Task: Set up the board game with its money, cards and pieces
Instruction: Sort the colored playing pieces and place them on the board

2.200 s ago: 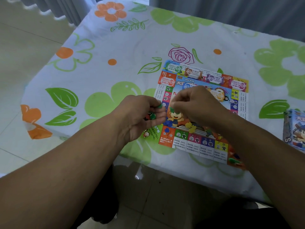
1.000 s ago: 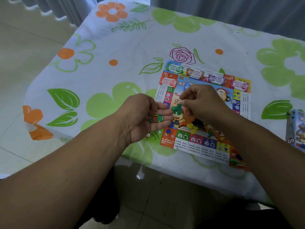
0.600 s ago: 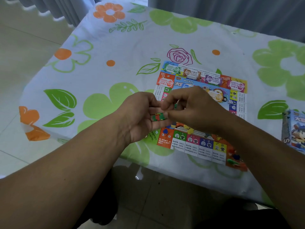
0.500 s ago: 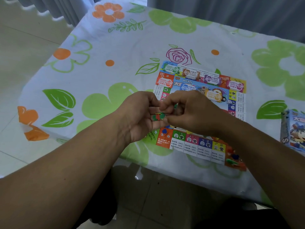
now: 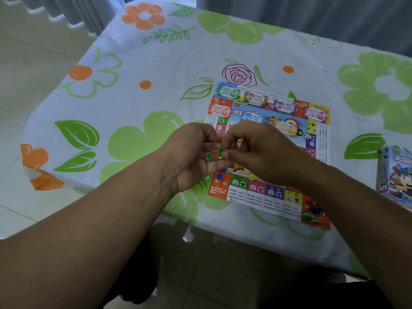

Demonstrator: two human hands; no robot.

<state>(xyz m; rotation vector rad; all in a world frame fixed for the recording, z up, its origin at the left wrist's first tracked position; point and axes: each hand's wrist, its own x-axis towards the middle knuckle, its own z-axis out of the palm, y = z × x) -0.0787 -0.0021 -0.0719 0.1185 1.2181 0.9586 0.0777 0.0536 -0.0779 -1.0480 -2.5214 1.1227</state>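
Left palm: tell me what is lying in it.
Small green and red game pieces lie in the left hand. The right hand reaches onto them, fingertips covering some; their count cannot be told.

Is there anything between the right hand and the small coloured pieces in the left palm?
Nothing visible does. The right hand has its fingertips already at the small coloured pieces, which lie in the cupped left hand above the game board.
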